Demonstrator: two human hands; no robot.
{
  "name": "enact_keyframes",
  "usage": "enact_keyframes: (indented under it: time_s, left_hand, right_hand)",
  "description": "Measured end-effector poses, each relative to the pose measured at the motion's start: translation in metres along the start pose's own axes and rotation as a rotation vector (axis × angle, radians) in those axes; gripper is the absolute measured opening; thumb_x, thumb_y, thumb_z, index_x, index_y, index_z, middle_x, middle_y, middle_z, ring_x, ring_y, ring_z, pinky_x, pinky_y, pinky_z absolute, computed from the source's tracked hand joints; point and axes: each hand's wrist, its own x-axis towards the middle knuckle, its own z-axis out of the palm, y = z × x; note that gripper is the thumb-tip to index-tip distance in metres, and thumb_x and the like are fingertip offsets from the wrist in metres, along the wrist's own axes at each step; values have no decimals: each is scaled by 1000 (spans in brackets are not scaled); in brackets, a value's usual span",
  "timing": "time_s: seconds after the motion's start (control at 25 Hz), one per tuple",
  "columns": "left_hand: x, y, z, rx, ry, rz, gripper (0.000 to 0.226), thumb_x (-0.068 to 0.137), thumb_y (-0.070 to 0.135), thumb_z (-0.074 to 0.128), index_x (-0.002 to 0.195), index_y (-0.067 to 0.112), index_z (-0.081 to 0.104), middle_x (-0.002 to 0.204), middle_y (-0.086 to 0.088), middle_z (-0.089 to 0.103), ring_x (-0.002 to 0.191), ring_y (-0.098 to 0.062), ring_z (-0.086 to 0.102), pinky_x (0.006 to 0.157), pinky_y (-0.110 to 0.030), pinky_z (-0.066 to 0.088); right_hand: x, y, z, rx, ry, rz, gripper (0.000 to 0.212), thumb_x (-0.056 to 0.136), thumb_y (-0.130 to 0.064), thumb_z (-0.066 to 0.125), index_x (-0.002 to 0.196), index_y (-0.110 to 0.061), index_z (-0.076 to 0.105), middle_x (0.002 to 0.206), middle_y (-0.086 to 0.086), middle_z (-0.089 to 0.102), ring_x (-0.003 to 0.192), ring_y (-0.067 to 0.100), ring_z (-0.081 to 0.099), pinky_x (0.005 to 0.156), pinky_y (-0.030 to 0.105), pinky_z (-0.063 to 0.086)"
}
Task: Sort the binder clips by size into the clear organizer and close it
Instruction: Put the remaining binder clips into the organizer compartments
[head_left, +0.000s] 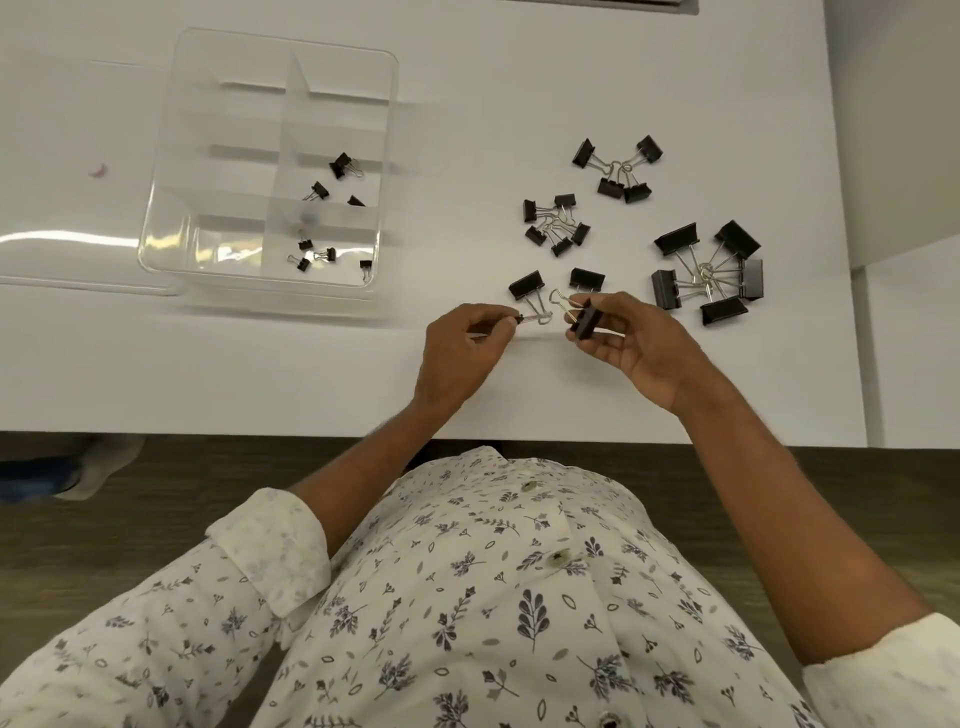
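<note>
The right hand (623, 340) has its fingers curled round a black binder clip (587, 322) and holds it up off the desk (311, 374). The left hand (465, 338) pinches a bit of silver wire (535, 318) just beside the right fingers. I cannot tell which clip that wire belongs to. The wire loops look hooked together, so I think the job right now is to get this one clip loose. It is best to hold the black part firmly, turn the loop gently and slide it out. A hard tug may drag along the two clips (527, 285) lying just past the fingertips. Once free, the clip needs to go into the clear organizer (171, 156), which sits open far off to the left of the left fingers. Little clips (304, 262) already lie in its boxes, so this bigger one should get a box of its own. More piles (675, 241) wait beyond the right fingers.
</note>
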Motion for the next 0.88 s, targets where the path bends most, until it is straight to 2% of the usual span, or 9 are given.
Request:
enact_keyframes:
  time_s: [0.12,0.24,0.48,0.64,0.76,0.88]
  left_hand:
    - [8,6,-9,-329,-16,-276,16,98,21,67,104,15,80,99,-1,79,96,-14,73,92,-32,61]
    - [18,16,-19,-561,-6,-398,13,98,19,67,96,15,79,95,-4,77,94,-22,69,90,-33,60]
    - [45,47,-50,-742,48,-387,14,99,18,66,101,8,76,98,-7,74,92,-22,69,89,-30,60]
    - [74,68,-88,-786,122,-357,14,99,19,64,95,10,75,92,-5,75,89,-20,70,90,-29,60]
    - [106,75,-123,-746,238,-313,13,98,19,66,92,11,74,92,-5,74,87,-18,70,88,-28,60]
    - [141,74,-152,-578,325,-264,15,96,23,68,89,12,77,95,-5,76,89,-17,72,88,-28,61]
  right_hand:
    - [3,-6,6,219,-33,50,35,100,-20,56,127,0,65,118,18,68,105,30,69,97,33,57]
    - [6,-11,16,295,-57,59,33,99,-19,56,126,0,64,120,19,67,108,32,68,101,35,55]
    - [25,-43,64,365,-120,7,28,99,-15,58,122,0,64,115,17,69,109,37,68,98,38,57]
    - [53,-75,113,354,-159,-49,25,100,-12,57,119,1,66,111,18,71,107,38,70,96,39,58]
    - [78,-99,153,333,-131,-86,22,101,-10,56,115,2,66,112,21,69,100,38,71,94,40,59]
    - [101,-118,189,292,-130,-112,19,102,-11,56,111,2,66,113,22,67,99,38,70,93,42,60]
